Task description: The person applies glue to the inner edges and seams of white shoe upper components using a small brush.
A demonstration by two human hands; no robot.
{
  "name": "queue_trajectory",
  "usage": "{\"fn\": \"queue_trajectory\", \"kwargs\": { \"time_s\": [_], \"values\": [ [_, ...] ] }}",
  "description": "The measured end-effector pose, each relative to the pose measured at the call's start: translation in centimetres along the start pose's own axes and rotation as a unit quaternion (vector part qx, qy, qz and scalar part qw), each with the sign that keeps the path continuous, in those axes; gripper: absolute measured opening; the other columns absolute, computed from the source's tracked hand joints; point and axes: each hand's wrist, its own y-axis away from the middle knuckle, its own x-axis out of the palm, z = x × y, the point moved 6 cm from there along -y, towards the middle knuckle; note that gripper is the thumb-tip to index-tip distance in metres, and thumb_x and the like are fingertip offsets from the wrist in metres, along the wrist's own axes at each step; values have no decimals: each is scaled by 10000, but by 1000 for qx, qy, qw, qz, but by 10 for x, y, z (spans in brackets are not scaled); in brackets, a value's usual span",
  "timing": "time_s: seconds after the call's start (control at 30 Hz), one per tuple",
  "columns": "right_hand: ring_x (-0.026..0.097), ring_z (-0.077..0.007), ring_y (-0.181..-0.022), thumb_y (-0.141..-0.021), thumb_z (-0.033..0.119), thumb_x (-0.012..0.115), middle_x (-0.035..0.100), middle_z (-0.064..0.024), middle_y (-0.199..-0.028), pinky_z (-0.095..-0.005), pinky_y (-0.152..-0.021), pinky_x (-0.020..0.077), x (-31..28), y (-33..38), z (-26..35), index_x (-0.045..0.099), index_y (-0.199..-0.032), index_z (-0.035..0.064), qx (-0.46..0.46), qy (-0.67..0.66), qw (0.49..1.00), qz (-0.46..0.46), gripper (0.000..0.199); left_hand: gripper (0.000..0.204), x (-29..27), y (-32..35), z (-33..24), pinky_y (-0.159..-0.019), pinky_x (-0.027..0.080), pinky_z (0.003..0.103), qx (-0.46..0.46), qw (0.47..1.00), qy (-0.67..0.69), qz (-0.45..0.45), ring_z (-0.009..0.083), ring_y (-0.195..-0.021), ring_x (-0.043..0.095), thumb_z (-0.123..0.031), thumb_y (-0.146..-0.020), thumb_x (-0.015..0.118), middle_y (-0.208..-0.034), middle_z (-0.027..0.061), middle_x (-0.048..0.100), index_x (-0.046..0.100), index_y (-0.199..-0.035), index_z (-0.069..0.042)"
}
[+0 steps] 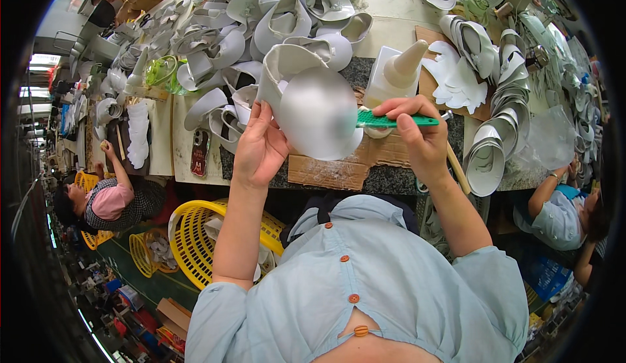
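Observation:
In my left hand (pixel 259 145) is a white, curved piece that looks like a shoe upper (pixel 270 79), gripped at its left side. A blurred patch covers much of its front. My right hand (pixel 417 131) is closed around a flat green-handled brush (pixel 398 121), whose left end comes up to the piece's right edge; whether they touch I cannot tell. Beneath the piece lies brown cardboard (pixel 329 171) on a dark speckled slab (pixel 277 179). Just beyond my right hand stands a pale, cone-topped bottle (pixel 391 76).
Similar white pieces (pixel 283 24) heap up at the back left, and nested stacks (pixel 489 154) curve along the right. A phone (pixel 200 151) lies near the table's front edge. A yellow basket (pixel 195 246) stands below left. Other people (pixel 120 200) work at both sides.

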Motion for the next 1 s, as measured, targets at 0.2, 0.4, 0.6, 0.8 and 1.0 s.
{"fn": "queue_trajectory", "kwargs": {
  "time_s": [0.2,0.4,0.6,0.8,1.0],
  "values": [
    [620,-121,-779,-910,124,540,654,-129,-914,-248,-693,520,-32,-4,0,555,-869,1,71,25,997,-5,131,299,4,1,-12,-962,496,415,25,1000,-17,7,192,-1157,547,-172,-1011,388,-1270,50,536,427,-1302,-115],
    [614,-118,-774,-912,143,552,655,-106,-901,-255,-680,521,-50,7,18,571,-885,3,50,65,994,-64,144,329,17,1,-19,-1000,439,386,64,992,-106,15,200,-1182,525,-150,-999,421,-1262,98,543,423,-1302,-23],
    [618,-107,-823,-908,86,542,648,-80,-934,-249,-709,530,-66,14,5,589,-907,3,29,43,994,-92,95,326,26,1,-9,-976,445,391,65,988,-143,7,223,-1113,554,-148,-991,420,-1207,105,566,441,-1293,-24],
    [573,-66,-755,-881,172,572,643,-28,-857,-229,-684,484,-72,28,28,599,-900,6,-19,79,990,-115,169,340,53,-13,7,-941,466,344,54,981,-176,58,200,-1083,567,-168,-1007,409,-1215,135,565,427,-1292,16],
    [606,-81,-761,-869,156,579,641,-39,-833,-243,-675,499,-96,48,43,574,-898,6,-40,138,977,-156,153,311,66,-30,24,-896,490,311,45,973,-213,77,172,-1043,586,-159,-1003,425,-1190,125,586,457,-1255,22]
  ]
}}
